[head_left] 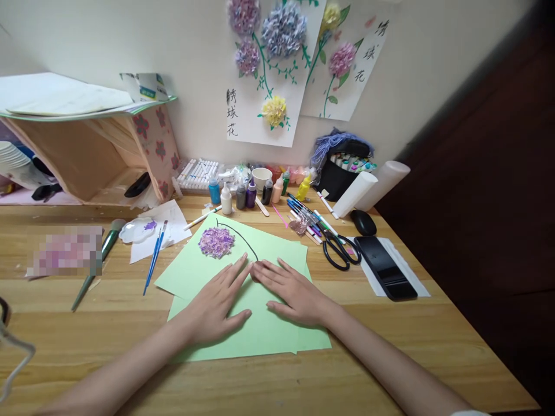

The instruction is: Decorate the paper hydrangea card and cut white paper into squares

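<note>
Fingers of the left hand (219,303) are lying flat and loosely spread on overlapping pale-green paper sheets (251,341); those of the right hand (297,289) are also resting flat, partly spread, near the lower end of a thin dark curved line (247,241). Beyond the left fingers, a ruffled purple-and-white flower cluster (217,241) is sitting on the upper sheet. Uneven pressure could be sliding the sheets apart, wet ink could be smearing, and a forward slip could be crushing the cluster.
</note>
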### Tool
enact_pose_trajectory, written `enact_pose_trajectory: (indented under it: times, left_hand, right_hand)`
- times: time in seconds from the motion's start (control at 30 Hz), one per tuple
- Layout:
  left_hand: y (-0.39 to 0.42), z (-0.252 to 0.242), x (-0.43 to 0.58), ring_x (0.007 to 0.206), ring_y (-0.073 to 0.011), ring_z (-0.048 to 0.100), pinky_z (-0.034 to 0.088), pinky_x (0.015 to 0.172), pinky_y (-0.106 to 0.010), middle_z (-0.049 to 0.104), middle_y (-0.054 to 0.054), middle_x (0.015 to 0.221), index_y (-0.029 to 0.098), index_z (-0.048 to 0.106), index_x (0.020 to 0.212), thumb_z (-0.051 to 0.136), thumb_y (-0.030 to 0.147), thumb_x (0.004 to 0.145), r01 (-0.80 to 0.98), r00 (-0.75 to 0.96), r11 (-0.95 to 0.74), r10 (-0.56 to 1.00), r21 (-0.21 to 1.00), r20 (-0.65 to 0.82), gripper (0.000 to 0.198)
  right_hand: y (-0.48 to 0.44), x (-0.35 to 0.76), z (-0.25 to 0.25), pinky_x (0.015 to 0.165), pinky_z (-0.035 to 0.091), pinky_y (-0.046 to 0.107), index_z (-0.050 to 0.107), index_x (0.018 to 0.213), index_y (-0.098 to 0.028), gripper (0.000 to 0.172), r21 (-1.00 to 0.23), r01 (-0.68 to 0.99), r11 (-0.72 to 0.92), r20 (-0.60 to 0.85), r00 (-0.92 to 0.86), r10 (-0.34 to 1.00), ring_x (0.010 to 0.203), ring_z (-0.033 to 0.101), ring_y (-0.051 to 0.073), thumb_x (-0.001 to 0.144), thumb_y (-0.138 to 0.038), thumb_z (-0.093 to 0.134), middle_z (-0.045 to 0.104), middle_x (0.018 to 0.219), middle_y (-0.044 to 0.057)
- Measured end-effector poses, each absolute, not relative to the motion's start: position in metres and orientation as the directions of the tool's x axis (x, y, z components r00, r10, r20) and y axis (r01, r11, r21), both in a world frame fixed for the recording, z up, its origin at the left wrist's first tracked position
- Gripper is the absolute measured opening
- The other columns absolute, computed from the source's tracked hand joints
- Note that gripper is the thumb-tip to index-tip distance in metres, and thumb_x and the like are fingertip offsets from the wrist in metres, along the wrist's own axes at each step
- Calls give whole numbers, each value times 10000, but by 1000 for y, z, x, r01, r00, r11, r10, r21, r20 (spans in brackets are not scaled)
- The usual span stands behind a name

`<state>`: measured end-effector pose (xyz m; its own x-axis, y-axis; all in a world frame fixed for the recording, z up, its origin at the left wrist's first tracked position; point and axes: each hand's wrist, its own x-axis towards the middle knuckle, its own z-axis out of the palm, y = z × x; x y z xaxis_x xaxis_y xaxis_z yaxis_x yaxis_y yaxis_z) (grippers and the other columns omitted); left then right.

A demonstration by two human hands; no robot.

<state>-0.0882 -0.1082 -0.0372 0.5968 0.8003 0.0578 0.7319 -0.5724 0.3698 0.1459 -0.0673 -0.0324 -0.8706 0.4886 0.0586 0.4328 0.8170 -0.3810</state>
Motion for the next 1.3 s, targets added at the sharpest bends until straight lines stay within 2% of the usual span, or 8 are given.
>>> enact_pose_trajectory:
  times: [0.13,0.27,0.37,0.67,0.87,1.07,1.17,1.3]
  left_hand:
    - [-109,-36,-89,1377,-266,145,229,1099,-432,28,-110,1514,186,-45,1449,426,430,874,740,591,-572,804,355,66,782]
    - [-109,-34,-90,1368,-282,175,265,1084,-440,52,-114,1514,192,-27,1451,452,415,866,738,574,-563,814,372,91,788]
    - [-109,-33,-90,1367,-285,179,279,1076,-448,51,-117,1516,200,-31,1451,464,408,861,735,567,-553,819,392,92,798]
    - [-110,-30,-87,1363,-257,203,295,1071,-426,79,-116,1520,209,19,1450,391,344,903,736,525,-531,839,419,142,674]
    - [-66,-11,-51,1264,-249,386,352,1018,-452,375,-143,1387,184,297,1358,359,372,910,692,336,-400,915,601,223,490]
    - [-14,-4,-9,1077,-268,566,452,894,-417,586,-187,1166,110,480,1193,561,439,795,254,251,-77,968,964,11,523]
    - [-10,-4,-1,873,-224,652,493,794,-368,681,-134,941,110,581,1016,580,464,773,17,323,43,945,999,-46,429]
    - [-11,-11,2,730,-190,661,497,736,-340,693,-85,757,125,608,828,647,450,718,-73,237,72,970,995,-53,345]
  right_hand:
    - [-55,151,-38,1100,222,433,268,1411,-237,520,-389,464,796,220,-792,570,1337,290,175,909,-289,397,416,1404,49]
    - [-1,174,-45,979,367,468,483,1259,-190,396,-486,731,480,518,-201,831,1174,472,244,871,-235,419,551,1241,118]
    - [46,193,-46,891,402,481,602,1058,-147,328,-564,787,249,464,52,884,1024,531,285,775,-302,544,613,1034,141]
    - [68,199,-46,597,434,309,619,612,-175,151,-717,690,97,273,149,950,573,563,183,635,-323,639,613,571,18]
    - [32,192,-28,621,457,300,618,670,-167,265,-860,474,188,263,97,960,644,593,182,672,-432,620,660,670,32]
    - [-6,186,-14,632,484,295,603,760,-163,355,-938,270,217,246,78,966,675,616,176,699,-512,613,664,724,38]
    - [-14,187,-17,656,490,301,590,735,-165,345,-952,220,214,234,68,970,687,613,177,677,-500,649,649,718,37]
    - [-16,187,-23,670,488,300,569,755,-176,331,-959,173,224,249,139,959,708,601,174,652,-465,693,628,735,27]
